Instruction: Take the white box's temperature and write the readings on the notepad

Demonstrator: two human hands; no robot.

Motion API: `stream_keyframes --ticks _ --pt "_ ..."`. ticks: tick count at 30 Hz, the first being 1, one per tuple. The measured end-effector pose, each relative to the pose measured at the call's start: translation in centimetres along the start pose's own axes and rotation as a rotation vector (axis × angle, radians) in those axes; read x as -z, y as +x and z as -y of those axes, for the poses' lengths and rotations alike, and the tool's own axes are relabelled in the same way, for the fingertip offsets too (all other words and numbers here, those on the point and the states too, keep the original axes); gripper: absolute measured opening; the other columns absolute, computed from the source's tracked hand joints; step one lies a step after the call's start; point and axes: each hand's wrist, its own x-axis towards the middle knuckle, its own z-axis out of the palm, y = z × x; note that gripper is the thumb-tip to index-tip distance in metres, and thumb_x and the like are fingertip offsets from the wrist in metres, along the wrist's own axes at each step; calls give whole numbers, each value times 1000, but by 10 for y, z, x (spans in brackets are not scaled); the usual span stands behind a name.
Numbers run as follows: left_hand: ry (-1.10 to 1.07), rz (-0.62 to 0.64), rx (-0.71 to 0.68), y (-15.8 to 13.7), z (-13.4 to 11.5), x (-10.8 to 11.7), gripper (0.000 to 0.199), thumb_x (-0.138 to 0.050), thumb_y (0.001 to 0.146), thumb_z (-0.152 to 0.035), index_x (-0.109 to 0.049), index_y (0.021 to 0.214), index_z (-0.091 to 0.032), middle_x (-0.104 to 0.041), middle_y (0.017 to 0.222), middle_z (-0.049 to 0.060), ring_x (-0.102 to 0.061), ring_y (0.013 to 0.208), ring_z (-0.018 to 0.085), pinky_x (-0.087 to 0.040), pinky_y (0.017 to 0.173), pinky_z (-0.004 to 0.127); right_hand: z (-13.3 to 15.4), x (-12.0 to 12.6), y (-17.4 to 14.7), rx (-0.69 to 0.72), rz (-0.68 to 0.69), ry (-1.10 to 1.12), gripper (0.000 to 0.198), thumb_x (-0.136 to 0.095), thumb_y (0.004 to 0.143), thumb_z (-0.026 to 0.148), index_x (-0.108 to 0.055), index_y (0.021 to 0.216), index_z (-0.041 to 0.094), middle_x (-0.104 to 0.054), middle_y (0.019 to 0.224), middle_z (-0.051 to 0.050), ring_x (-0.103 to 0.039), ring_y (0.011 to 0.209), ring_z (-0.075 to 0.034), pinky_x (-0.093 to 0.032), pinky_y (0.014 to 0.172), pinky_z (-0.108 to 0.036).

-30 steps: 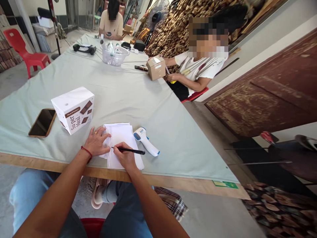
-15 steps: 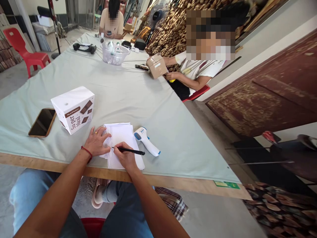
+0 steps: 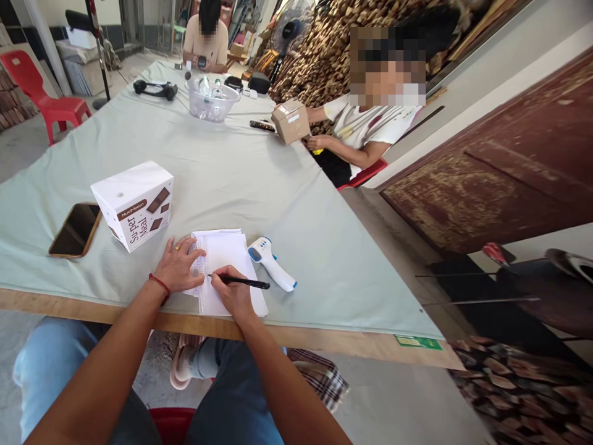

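White paper sheets [image 3: 231, 250] lie stacked near the table's front edge, with small handwriting along their left side. My left hand [image 3: 178, 267] rests on that left side, its fingers spread. In my right hand [image 3: 233, 293] is a black pen [image 3: 250, 283], its tip at the paper close to the left thumb. Just right of the sheets lies a white and blue infrared thermometer [image 3: 273, 264]. A white carton [image 3: 134, 204] printed "Super Meal" stands behind my left hand, and a phone [image 3: 75, 230] lies face up to its left.
Across the cloth-covered table [image 3: 222, 167], a clear plastic basin [image 3: 210, 105] holds bottles. At the right side a seated person holds a cardboard box [image 3: 291, 121]. Another person [image 3: 206, 40] sits at the far end. A red chair [image 3: 50, 99] stands at left.
The whole view has shifted slightly, so things sit a little further left. Both hands keep their places on the paper, and the pen tip has barely moved.
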Motion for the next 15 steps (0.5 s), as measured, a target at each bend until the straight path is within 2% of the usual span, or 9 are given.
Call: stream_keyframes --ticks 15 --pt "-4 4 3 0 0 0 46 -67 70 -37 -60 114 -26 -49 139 13 -38 136 31 -14 115 58 -1 0 0 30 16 -23 13 -57 67 35 -56 61 23 -61 56 2 -53 53 -15 -45 53 -28"
